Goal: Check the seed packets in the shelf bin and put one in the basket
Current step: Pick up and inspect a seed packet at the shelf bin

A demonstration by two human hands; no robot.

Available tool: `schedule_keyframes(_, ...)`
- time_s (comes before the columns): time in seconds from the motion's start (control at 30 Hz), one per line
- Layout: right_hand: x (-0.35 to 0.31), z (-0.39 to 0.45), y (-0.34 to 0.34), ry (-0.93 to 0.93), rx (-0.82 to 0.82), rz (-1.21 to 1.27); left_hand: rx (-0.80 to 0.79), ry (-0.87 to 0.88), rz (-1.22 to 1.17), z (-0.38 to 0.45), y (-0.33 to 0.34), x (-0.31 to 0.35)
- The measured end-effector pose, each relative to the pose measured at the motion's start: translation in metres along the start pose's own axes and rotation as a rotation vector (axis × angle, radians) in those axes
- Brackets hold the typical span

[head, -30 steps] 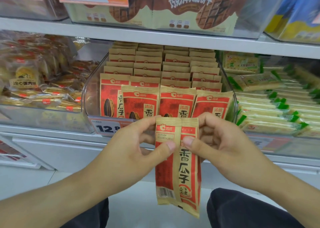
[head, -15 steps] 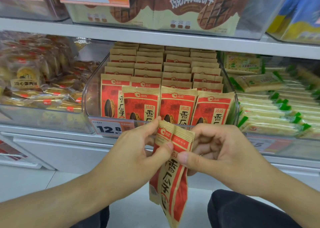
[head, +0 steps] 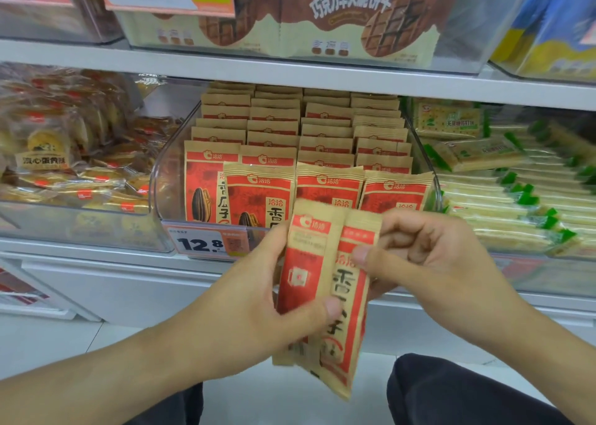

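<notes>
The packet [head: 322, 292] has turned in my hands over the last second: a moment ago it hung flat with its printed face square to me, then it tipped toward seven o'clock, and now it is twisted so that two panels show, a red panel with a small white emblem on the near side and the strip of large characters beside it. I read that as the checking step under way, the packet being rolled round so another side can be read; nothing has gone toward a basket, and no basket is in view. My left hand [head: 258, 305] grips the packet from nine o'clock, thumb laid across its front, fingers curled behind. My right hand [head: 429, 263] pinches the top corner from three o'clock, thumb tip pressing the front, the other fingers bent behind. The packet sits low and central, held clear in front of the clear bin [head: 158, 186], whose rows of matching packets [head: 325, 144] stand upright at twelve o'clock. It looks like matte brown paper with red print, long and narrow, with crimped ends, and it bends softly. The bin wall is glossy rounded plastic; a price tag [head: 206, 242] hangs at its front.
</notes>
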State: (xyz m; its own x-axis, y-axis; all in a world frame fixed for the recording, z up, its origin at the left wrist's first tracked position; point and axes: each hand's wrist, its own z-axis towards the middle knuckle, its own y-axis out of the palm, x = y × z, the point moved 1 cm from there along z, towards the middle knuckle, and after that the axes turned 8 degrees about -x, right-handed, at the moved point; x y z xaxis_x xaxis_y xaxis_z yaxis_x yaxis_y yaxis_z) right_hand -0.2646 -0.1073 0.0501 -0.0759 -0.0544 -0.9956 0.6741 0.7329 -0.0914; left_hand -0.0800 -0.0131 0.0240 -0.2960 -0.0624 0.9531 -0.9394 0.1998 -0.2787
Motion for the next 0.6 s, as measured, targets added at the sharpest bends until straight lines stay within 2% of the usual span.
schedule_keyframes(0.2, -0.006, 0.0, -0.003, -0.04, 0.14, 0.057, 0.018, 0.006, 0.001, 0.0, 0.0, 0.001)
schedule_keyframes(0.3, -0.001, 0.0, -0.006, -0.022, 0.088, 0.007, 0.046, 0.038, -0.072, 0.0, -0.003, -0.001)
schedule_keyframes(0.43, 0.005, -0.002, 0.001, 0.087, -0.147, -0.082, 0.117, 0.104, -0.122, 0.001, -0.005, -0.001)
schedule_keyframes(0.5, 0.005, -0.001, 0.004, 0.105, -0.149, -0.066, 0.138, 0.103, -0.118, 0.002, -0.006, -0.002)
schedule_keyframes(0.6, 0.002, 0.0, 0.003, 0.075, -0.054, -0.072, 0.176, 0.104, 0.054, 0.002, -0.011, -0.006)
